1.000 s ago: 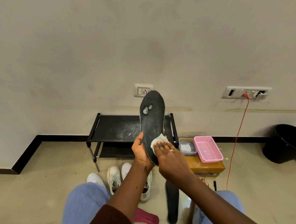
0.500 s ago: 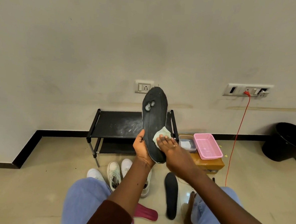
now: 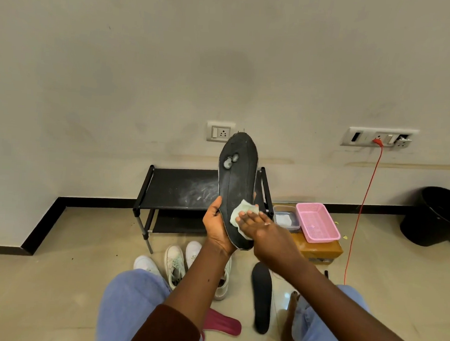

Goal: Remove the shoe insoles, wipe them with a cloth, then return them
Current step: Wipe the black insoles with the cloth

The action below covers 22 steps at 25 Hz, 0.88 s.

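cloth (image 3: 239,211) lower on insole (image 3: 238,176) | tiled floor (image 3: 53,291) | black rack (image 3: 180,186)

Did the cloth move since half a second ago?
Yes. Under the right hand, the cloth slid slightly down the insole toward the left hand, farther below the wall socket.

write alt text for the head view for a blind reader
A left hand holds a worn black insole upright while the right hand presses a pale green cloth flat against its lower part. On the floor below lie white sneakers, a second black insole and a maroon insole, before a black shoe rack.
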Each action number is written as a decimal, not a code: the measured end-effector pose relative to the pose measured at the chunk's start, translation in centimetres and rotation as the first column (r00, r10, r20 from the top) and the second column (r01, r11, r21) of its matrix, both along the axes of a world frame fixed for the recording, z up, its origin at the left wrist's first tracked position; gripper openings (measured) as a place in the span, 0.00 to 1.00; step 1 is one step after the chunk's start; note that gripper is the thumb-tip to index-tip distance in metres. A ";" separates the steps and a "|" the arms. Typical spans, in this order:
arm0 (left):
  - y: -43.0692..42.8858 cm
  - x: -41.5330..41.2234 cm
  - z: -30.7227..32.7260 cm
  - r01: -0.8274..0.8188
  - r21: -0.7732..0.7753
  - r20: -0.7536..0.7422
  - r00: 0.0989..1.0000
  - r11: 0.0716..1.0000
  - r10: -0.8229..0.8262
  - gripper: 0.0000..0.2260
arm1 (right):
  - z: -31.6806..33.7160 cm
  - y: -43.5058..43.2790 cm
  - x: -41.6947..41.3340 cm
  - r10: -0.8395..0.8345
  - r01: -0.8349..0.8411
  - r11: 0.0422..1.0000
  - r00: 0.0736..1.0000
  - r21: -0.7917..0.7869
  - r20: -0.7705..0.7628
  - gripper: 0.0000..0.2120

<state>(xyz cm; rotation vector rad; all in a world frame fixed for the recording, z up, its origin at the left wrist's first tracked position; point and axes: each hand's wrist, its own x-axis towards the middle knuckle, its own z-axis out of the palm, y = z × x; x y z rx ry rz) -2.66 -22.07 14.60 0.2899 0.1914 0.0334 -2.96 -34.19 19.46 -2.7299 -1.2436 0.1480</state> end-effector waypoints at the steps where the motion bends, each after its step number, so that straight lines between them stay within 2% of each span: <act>1: -0.1 -0.1 0.1 0.010 0.030 -0.031 0.999 0.999 -0.010 0.31 | 0.1 0.4 1.0 -0.017 0.017 1.000 1.000 -0.008 0.016 0.30; 3: -0.4 -0.5 0.0 -0.005 0.041 -0.097 0.995 0.999 0.008 0.23 | 0.1 1.0 2.8 -0.054 0.054 0.998 0.998 -0.011 0.027 0.31; 8: -0.8 -0.9 -0.9 0.011 0.024 -0.103 0.995 1.000 -0.009 0.23 | -0.8 0.5 2.5 -0.106 0.105 0.994 0.992 -0.009 -0.068 0.30; 13: -0.7 -0.3 -1.8 0.026 -0.032 -0.135 0.990 0.999 -0.031 0.21 | -1.9 -1.1 -1.0 -0.014 0.016 1.000 0.993 0.009 -0.114 0.32; 18: -0.8 -0.4 -1.6 0.075 -0.126 -0.051 0.995 0.989 -0.082 0.30 | -1.6 -1.7 -3.0 0.101 -0.090 0.992 0.986 0.085 -0.135 0.29; 20: -0.6 -0.4 -1.3 0.130 -0.116 -0.024 0.991 0.985 -0.134 0.34 | -1.6 -1.4 -2.5 0.110 -0.104 0.993 0.988 0.062 -0.106 0.30; 22: -0.3 -0.2 -1.3 0.202 -0.060 -0.062 0.977 0.977 -0.206 0.36 | -1.6 -0.6 -1.4 0.097 -0.095 0.995 0.993 0.026 -0.071 0.32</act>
